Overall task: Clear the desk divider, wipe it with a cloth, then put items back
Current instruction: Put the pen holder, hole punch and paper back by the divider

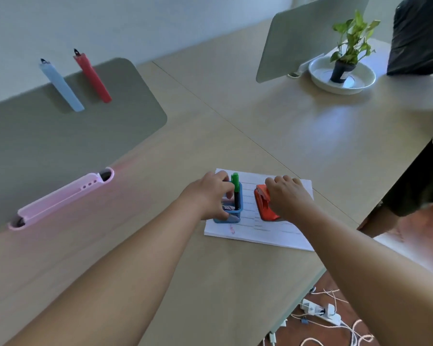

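Grey-green and matte, the desk divider [60, 136] stands at nine o'clock, carrying a pink tray [60, 198], a blue clip [61, 87] and a red clip [93, 77]. At four o'clock the left hand [208, 193] grips a blue mesh pen pot [231, 217] and the right hand [289, 198] a red stapler [264, 203], both on a sheet [268, 233] whose print is unreadable.

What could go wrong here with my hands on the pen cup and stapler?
The marker stands tall in the pen cup the left hand grips; a tilt could spill it. The stapler under the right hand sits on loose paper near the desk edge, so dragging might pull the paper off.
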### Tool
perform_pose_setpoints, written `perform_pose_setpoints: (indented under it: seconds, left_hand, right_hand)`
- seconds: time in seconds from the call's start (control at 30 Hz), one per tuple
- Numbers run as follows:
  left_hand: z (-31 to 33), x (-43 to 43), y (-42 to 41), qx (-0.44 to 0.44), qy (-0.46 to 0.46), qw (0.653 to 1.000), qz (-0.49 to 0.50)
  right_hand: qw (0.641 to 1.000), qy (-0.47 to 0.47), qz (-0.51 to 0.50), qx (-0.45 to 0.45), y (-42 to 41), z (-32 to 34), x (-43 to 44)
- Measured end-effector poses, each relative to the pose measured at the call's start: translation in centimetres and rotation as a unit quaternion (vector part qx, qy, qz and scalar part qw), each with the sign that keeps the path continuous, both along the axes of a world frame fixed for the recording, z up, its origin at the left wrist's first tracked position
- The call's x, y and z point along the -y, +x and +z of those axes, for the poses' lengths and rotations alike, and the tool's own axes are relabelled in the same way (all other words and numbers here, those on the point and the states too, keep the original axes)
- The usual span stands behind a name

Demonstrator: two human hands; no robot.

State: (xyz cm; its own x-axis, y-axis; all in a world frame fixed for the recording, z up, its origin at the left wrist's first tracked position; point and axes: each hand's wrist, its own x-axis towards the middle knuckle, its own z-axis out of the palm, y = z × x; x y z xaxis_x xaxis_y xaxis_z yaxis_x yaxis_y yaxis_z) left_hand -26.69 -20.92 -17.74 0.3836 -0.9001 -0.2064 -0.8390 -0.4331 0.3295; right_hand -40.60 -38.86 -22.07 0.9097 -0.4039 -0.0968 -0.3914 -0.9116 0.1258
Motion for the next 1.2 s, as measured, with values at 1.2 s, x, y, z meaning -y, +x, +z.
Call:
perform_pose_setpoints:
  seconds: [1.2]
  left_hand:
    - [-1.8, -45.6, 19.1, 0.045, 0.045, 0.908, 0.415]
  right_hand:
    - [0.964, 0.036, 0.264, 0.025, 34.2, -4.0, -25.1]
